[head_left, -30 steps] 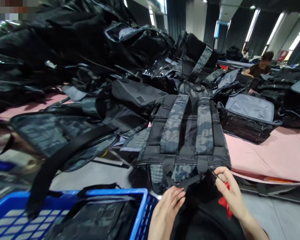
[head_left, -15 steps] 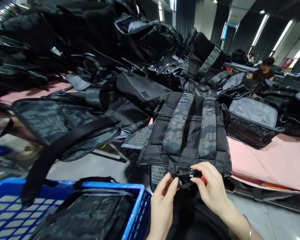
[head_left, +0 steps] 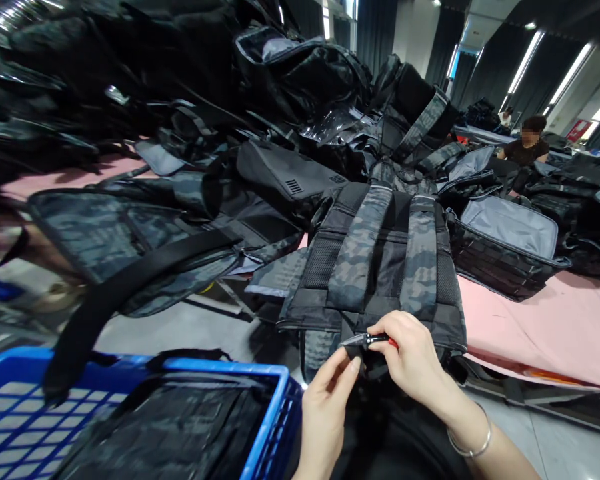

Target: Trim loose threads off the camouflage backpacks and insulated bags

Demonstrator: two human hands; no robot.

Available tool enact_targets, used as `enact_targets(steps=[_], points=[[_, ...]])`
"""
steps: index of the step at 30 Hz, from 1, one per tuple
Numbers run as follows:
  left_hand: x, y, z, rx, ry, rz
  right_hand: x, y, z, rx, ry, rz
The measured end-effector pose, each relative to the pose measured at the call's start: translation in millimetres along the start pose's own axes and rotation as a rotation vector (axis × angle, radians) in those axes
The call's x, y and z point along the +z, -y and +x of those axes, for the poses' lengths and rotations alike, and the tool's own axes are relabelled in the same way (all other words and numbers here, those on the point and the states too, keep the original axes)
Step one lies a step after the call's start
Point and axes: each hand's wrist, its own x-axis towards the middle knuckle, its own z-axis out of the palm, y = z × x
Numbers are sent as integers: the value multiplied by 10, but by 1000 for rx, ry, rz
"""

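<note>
The sole view comes from a camera worn on the person's head, above and behind the fingers [head_left: 349, 379], facing forward and down past them. The left hand [head_left: 325, 407] and right hand [head_left: 414, 350] sit close to it, low in the view, forearms cut off by the bottom edge. Left of the fingers, the blue basket [head_left: 250, 369] is also near, cropped at the left and bottom. Beyond the fingers, the wide view takes in the backpack [head_left: 389, 267], then reaches across the room to distant curtains [head_left: 376, 33].
</note>
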Motion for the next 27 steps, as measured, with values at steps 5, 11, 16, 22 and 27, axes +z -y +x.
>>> enact_targets(steps=[5,11,16,22,27], points=[[23,-83,-72,-60,65,-110,79,-55,-39,183,-118,244],[-70,-82,-94,50,-148,-113,167,-157,-71,276,-195,343],[-83,-117,-21,173,-136,213,169,-137,-64,273,-196,345],[-49,-103,23,40,-43,183,157,-157,-70,270,-202,353],[-27,-141,41,-96,-58,54,148,-183,-72,257,-195,361]])
